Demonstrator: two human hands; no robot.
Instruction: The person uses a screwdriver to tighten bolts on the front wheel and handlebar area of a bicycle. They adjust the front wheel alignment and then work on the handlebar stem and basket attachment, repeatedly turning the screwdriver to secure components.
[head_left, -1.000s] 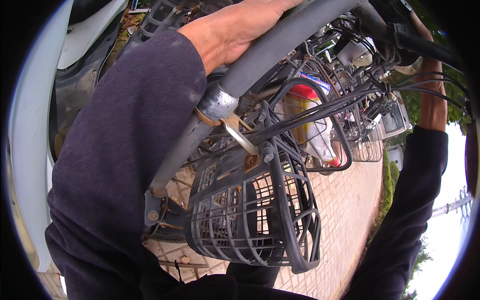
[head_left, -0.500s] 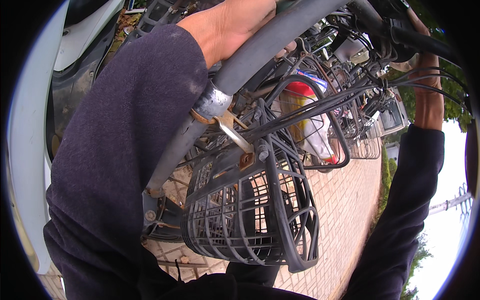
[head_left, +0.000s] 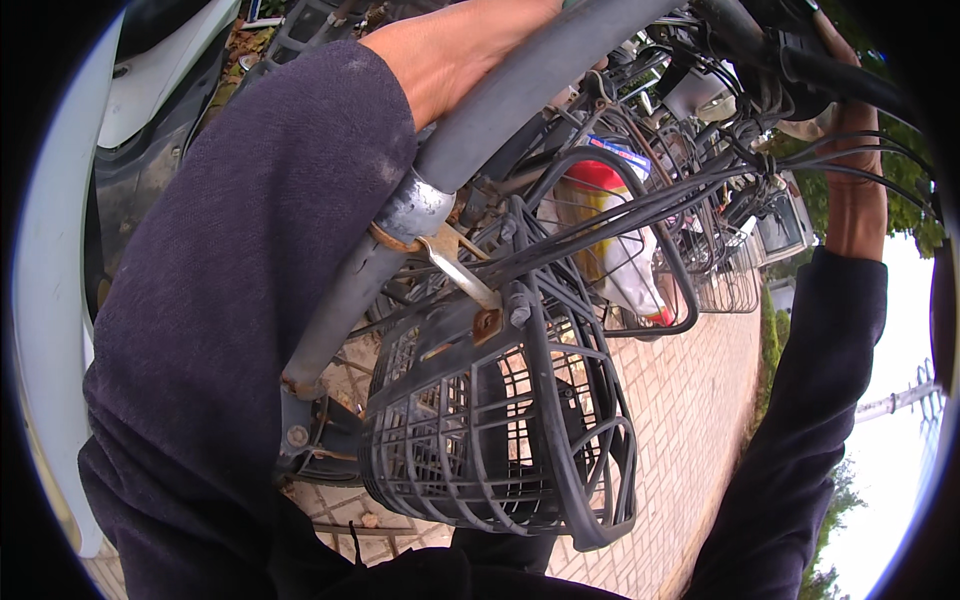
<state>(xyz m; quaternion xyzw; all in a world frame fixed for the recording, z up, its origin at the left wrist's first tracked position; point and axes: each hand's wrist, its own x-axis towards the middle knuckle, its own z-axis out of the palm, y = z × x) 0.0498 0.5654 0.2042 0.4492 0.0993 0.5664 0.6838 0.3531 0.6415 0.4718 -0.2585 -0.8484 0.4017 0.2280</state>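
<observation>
A bicycle with a grey tubular frame (head_left: 530, 95) tilts across the view. My left arm comes up on the left, and my left hand (head_left: 515, 18) goes behind the tube at the top edge; its fingers are mostly hidden. At the upper right my right hand (head_left: 845, 125) is closed around the black handlebar (head_left: 835, 78), its fingers partly hidden behind the bar. Several black cables (head_left: 640, 215) run from the handlebar toward the frame. A black plastic basket (head_left: 500, 430) hangs below, near a rusty metal bracket (head_left: 460, 270) by a silver collar (head_left: 415, 205).
Beyond stand several other bicycles; one wire basket (head_left: 675, 290) holds a red, yellow and white bag (head_left: 625, 265). A pale vehicle panel (head_left: 60, 300) borders the left side. Brick paving (head_left: 690, 420) lies below, with a hedge (head_left: 770, 340) along it.
My left hand has slid farther up behind the tube, so less of it shows. The frame and basket have shifted slightly left in view. The right hand stays at the handlebar.
</observation>
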